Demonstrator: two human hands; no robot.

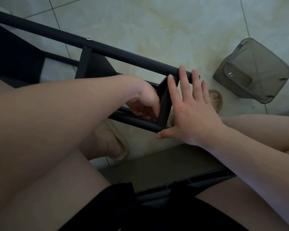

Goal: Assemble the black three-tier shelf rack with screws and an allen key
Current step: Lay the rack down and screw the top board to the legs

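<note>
We brace black metal tube-frame shelf rack (123, 55), lying tilted above pale tiled floor (157, 22) by our knees. Our right hand (195, 114) spread flat, fingers straight across far tube and shelf edge, thumb at near tube end: likely squaring joint. Our left hand (143, 105) reaches inside frame, fingers curled at shelf corner; whether it pinches screw or key, we cannot tell. One silver screw head (89, 39) already seated in far tube.
</note>
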